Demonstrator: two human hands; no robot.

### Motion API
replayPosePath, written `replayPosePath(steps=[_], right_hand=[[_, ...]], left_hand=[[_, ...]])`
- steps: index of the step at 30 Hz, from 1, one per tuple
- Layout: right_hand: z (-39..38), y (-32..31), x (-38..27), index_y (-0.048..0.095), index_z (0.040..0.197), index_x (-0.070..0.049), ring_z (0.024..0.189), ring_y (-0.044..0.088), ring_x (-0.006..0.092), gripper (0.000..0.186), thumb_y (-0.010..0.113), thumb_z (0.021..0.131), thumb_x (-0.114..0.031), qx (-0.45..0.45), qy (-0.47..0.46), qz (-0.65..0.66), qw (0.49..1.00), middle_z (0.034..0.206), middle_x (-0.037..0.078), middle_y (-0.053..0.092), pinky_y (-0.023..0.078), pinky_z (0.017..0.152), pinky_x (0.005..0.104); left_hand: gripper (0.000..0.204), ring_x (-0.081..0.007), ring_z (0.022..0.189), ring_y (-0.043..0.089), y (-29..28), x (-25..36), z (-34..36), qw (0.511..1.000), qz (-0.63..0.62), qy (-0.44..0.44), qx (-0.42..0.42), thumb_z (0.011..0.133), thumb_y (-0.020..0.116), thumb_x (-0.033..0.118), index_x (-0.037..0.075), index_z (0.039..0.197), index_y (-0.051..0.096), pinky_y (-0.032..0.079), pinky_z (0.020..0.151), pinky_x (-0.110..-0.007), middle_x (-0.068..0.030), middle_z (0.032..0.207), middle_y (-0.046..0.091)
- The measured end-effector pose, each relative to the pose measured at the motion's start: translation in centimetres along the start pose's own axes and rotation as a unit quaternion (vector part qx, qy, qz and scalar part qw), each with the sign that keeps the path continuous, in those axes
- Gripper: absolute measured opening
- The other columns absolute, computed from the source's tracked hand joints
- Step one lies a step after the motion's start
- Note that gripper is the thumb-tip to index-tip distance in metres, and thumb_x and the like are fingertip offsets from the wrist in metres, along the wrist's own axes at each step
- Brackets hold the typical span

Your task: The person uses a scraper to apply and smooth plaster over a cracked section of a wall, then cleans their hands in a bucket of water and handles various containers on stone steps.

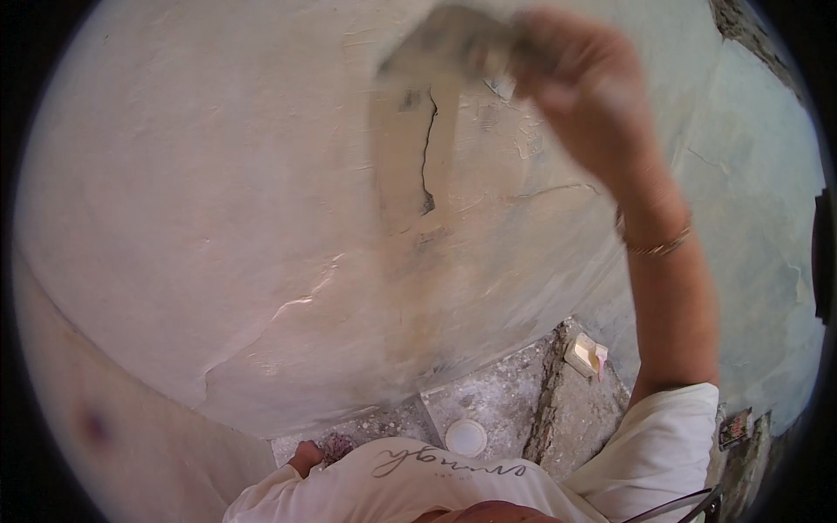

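One flat grey scraper [449,42] is in my right hand [586,83], raised high in the head view, near the top edge. My fingers there are closed around its handle, bent and pressed together as far as the blur lets me see; I can't make out each one. The blade points off to the left, just above a tan strip [403,174] on the pale wall [235,166]. Whether its edge touches the plaster, I can't tell. A thin dark crack [425,155] runs down through the strip below the blade, ending in a small chipped spot. Around it the plaster is uneven, with ridges and fine lines. A thin bracelet [656,247] sits around my right wrist, and my arm is bare down to the sleeve of my white shirt [488,475], which has dark lettering across the front.

My left hand [306,457] is low down, partly hidden by my shirt, just beside a crumpled purplish thing [336,447]. I can't tell whether those fingers are spread, curled or pinching it.

On the grey floor [493,397] at the foot of the wall is a round white lid or dish [466,438]. Farther right, past a rough broken edge, a small cream container [582,355] has something pink [601,363] at its side.
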State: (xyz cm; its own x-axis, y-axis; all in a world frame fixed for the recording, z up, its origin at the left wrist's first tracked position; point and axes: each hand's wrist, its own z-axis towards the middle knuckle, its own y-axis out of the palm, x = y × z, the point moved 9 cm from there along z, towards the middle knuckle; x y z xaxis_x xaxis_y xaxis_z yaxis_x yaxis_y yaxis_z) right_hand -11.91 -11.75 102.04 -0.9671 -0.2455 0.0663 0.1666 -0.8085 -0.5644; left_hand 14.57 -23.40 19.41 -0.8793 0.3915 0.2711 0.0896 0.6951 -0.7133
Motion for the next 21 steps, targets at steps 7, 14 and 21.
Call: replayPosePath(steps=[7,14,21], right_hand=[[1.8,-3.1,-3.8,0.061,0.085,-0.001,0.059,0.054,0.0132,0.013,0.054,0.074,0.002,0.162,-0.204,-0.162,0.952,0.070,0.008,0.059,0.044,0.052,0.0231],[-13.1,9.8,-2.5,0.060,0.075,-0.005,0.077,0.057,0.0197,0.012,0.050,0.068,-0.009,0.046,-0.313,-0.264,0.911,0.090,0.008,0.057,0.045,0.054,0.0270],[-21.9,13.0,-2.4,0.058,0.087,-0.002,0.068,0.054,0.0225,0.022,0.054,0.067,-0.006,-0.163,-0.105,-0.088,0.977,0.072,0.008,0.051,0.045,0.056,0.0309]], left_hand=[[0.046,-0.0368,0.093,0.054,0.9,0.6,-1.5,0.998,0.011,0.023,-0.049,0.071,0.046,0.038,-0.002,0.089,0.061,0.043,0.082,-0.039,-0.0243,0.097,0.056],[0.046,-0.0369,0.095,0.053,-0.2,-0.9,-2.0,0.998,-0.013,-0.055,-0.013,0.072,0.046,0.037,-0.002,0.091,0.060,0.043,0.083,-0.038,-0.0236,0.100,0.055],[0.045,-0.0368,0.097,0.052,-0.1,-1.2,-2.9,0.997,-0.021,-0.067,-0.037,0.072,0.046,0.035,-0.002,0.094,0.059,0.042,0.085,-0.038,-0.0230,0.103,0.054]])
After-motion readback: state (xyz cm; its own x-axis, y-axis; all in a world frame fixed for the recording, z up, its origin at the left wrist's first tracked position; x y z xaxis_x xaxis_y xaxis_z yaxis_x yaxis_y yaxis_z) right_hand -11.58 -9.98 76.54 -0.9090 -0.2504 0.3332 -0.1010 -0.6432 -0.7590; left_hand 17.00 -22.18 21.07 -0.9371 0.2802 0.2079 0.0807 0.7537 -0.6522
